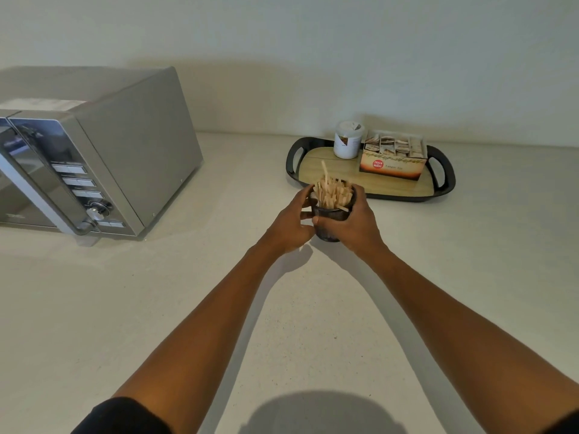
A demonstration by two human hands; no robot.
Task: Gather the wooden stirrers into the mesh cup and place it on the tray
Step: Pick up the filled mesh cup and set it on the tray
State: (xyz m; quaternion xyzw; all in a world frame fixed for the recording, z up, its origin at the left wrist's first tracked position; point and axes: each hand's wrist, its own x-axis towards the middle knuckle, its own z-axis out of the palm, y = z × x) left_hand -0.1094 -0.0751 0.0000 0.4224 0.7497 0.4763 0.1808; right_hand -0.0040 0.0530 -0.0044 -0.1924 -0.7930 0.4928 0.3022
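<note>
Both hands, left [289,219] and right [352,219], wrap around the cup [330,222], probably so its stirrers [332,192] stay upright until the tray [445,170] just beyond.

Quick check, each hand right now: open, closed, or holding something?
Left hand: fingers curled round the mesh cup of wooden stirrers, holding it.
Right hand: also gripping the mesh cup, from the other side.
</note>
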